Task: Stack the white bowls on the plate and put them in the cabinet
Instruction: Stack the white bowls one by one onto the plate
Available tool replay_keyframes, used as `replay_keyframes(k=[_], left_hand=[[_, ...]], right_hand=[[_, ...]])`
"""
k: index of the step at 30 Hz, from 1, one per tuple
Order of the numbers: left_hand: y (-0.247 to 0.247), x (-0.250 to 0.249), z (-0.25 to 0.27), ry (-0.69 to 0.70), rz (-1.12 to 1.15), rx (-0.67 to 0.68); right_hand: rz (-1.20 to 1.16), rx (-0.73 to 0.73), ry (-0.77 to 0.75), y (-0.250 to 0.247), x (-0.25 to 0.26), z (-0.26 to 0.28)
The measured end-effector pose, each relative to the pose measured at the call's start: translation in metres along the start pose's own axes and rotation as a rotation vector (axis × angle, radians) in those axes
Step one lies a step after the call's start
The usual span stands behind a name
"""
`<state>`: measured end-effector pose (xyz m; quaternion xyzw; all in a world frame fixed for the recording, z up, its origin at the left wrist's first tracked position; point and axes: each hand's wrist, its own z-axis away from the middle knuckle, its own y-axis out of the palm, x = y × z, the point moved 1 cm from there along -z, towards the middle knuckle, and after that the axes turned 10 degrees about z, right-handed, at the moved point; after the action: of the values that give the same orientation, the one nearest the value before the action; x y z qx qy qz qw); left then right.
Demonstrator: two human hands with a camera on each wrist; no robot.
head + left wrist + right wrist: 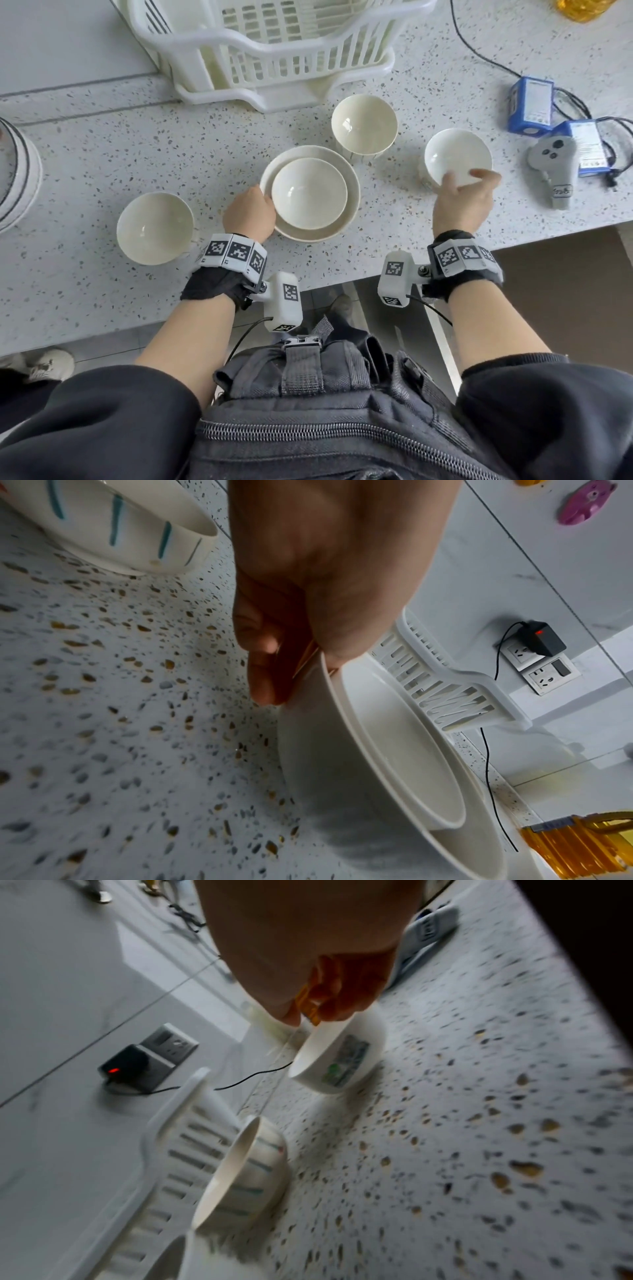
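Observation:
A cream plate (pixel 354 195) lies mid-counter with one white bowl (pixel 309 193) nested in it. My left hand (pixel 251 212) grips the plate's left rim (pixel 329 723), thumb over the edge. My right hand (pixel 462 197) pinches the near rim of a second white bowl (pixel 457 156), tilted and lifted a little off the counter; the right wrist view shows a printed label on this bowl's side (pixel 342 1061). A third bowl (pixel 363 123) stands behind the plate and another bowl (pixel 154 228) at the left.
A white dish rack (pixel 274 51) stands at the back. Two blue packs (pixel 531 104) with cables and a grey controller (pixel 553 168) lie at the right. A striped bowl (pixel 13 171) sits at the left edge. The counter's front edge (pixel 342 284) is near my wrists.

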<state>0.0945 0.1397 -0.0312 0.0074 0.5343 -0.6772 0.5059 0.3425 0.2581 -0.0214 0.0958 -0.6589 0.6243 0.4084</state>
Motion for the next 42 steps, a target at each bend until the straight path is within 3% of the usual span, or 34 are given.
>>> replay_keyframes(k=[4,8,11,21,27,32,38,42], left_hand=[[0.003,-0.004,0.002,-0.029,0.014,-0.039],[0.005,-0.009,0.006,-0.045,0.021,-0.033],[0.01,-0.014,0.01,-0.076,0.073,0.006],[0.009,-0.016,0.011,-0.129,0.158,0.126],[0.003,-0.017,0.017,-0.11,0.194,0.201],[-0.005,-0.017,0.022,-0.076,0.209,0.268],[-0.013,-0.017,0.033,0.021,0.229,0.314],[-0.012,-0.012,0.035,0.064,0.272,0.308]], right_hand=[[-0.038,0.02,0.18,-0.004,-0.025,-0.011],[-0.175,0.232,0.283,-0.003,-0.026,-0.019],[-0.262,0.304,0.302,-0.001,-0.022,-0.027],[-0.355,0.278,0.254,-0.001,-0.018,-0.02],[-0.386,0.366,0.063,-0.007,0.016,-0.004],[-0.367,0.571,-0.153,-0.011,0.057,0.021],[-0.203,0.789,-0.243,0.0,0.073,0.049],[-0.078,0.85,-0.274,0.01,0.067,0.062]])
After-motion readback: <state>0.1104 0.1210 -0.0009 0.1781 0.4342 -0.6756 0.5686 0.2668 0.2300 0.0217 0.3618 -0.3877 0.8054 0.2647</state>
